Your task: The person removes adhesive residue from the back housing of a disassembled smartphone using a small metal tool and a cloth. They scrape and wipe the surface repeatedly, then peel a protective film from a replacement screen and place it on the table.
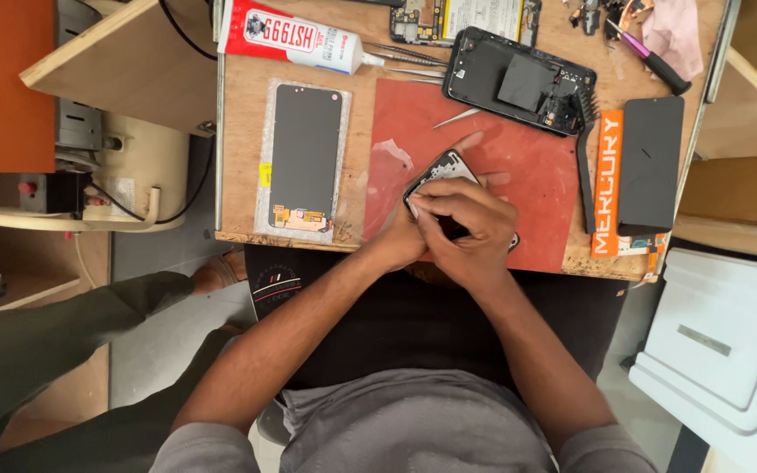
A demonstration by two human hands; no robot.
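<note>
Both bare forearms reach forward and converge near the front edge of the surface. The right hand [470, 229] lies over the left hand [405, 238], fingers curled and pinched together, knuckles up. The left hand is mostly hidden beneath it.

Grey short-sleeved shirt, bare forearms, bare left hand [400, 241] and right hand [466, 229], dark trousers, no rings or watch visible
</note>
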